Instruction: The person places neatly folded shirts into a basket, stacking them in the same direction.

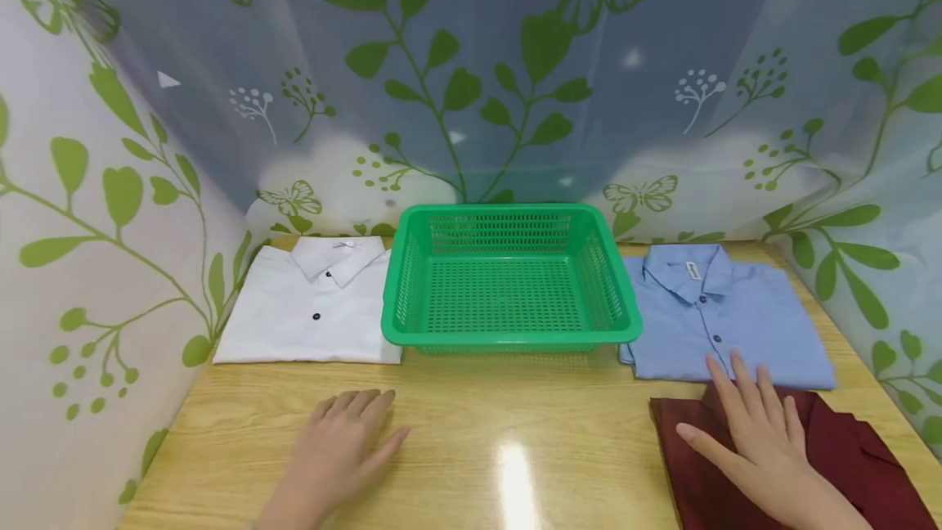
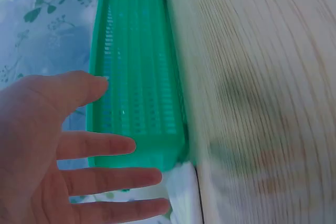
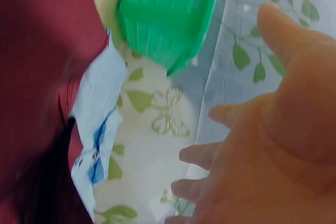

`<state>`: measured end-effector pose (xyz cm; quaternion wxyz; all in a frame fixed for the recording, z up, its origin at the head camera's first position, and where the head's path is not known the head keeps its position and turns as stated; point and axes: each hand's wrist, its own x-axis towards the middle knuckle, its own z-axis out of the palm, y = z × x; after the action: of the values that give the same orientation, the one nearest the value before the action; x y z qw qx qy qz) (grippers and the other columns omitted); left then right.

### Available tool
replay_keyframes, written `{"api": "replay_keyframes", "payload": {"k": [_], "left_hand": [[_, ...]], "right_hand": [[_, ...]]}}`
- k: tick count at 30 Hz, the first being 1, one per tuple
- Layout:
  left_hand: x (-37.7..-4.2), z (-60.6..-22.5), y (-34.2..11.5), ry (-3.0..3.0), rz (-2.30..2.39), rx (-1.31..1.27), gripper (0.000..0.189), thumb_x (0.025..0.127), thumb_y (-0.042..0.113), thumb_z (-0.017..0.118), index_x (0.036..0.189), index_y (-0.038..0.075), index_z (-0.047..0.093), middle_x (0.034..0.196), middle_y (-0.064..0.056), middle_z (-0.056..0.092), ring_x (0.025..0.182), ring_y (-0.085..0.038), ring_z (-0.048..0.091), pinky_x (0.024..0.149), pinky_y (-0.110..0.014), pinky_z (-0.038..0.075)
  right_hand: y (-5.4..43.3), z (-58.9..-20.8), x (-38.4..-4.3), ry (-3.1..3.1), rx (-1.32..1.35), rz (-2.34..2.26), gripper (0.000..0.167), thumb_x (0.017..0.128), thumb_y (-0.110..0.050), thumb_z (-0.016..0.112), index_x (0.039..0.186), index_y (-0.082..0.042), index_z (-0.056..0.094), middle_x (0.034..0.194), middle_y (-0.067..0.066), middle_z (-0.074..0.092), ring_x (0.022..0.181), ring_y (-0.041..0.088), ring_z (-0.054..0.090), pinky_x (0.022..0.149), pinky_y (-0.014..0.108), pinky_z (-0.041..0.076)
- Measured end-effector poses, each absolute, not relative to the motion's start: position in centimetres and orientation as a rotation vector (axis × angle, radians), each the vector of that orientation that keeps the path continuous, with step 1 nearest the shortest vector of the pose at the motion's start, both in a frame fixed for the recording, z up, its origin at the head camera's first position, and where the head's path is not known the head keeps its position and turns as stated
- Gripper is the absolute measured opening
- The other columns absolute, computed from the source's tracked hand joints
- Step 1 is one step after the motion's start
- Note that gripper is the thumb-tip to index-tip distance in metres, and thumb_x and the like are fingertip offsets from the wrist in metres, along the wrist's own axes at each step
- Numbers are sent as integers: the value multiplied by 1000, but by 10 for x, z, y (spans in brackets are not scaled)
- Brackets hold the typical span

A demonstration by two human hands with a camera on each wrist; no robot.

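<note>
My left hand [image 1: 340, 450] hovers over the wooden table in front of the folded white shirt [image 1: 294, 313], fingers extended and holding nothing. On the right, my right hand [image 1: 761, 440] is spread above the folded dark red garment [image 1: 706, 464]; whether it touches the cloth I cannot tell. Just behind that garment lies a folded light blue shirt [image 1: 765, 317] with its collar to the back. A green plastic basket [image 1: 511, 339] with perforated walls stands between the two shirts, nothing inside it. The left wrist view shows the left fingers [image 2: 113, 179] straight, apart from the basket [image 2: 136, 77].
The wooden table [image 1: 471, 424] reflects a bright light spot near its front. A curtain [image 1: 471, 88] printed with green leaves and butterflies closes off the back and both sides. The basket's right edge overlaps the blue shirt in the head view.
</note>
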<state>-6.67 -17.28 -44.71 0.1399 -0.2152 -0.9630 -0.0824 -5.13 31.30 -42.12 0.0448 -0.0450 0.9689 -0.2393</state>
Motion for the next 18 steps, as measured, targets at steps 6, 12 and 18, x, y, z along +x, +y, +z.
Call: {"api": "replay_keyframes", "payload": {"k": [6,12,18], "left_hand": [[-68,-445,-159,-2734,-397,-674,39,91,41,70,114,10,70,106,-2,72,96,-22,68,78,-45,56],[-71,-440,-144,-2779,-828,-740,35,96,43,64,114,14,71,111,3,71,102,-15,67,83,-39,56],[-72,-426,-131,-2826,-1685,-881,38,103,36,54,138,21,54,138,5,56,119,-26,58,98,-45,47]], "right_hand": [[342,-418,-52,2892,-137,-854,78,105,-38,45,159,-9,-5,157,36,-7,140,55,-19,100,73,-22],[368,-410,-52,2851,-52,-883,79,106,-38,45,157,0,-2,155,40,1,138,63,-3,97,82,4],[389,-410,-50,2887,83,-762,85,104,-46,47,153,10,6,148,47,13,131,67,12,92,80,21]]}}
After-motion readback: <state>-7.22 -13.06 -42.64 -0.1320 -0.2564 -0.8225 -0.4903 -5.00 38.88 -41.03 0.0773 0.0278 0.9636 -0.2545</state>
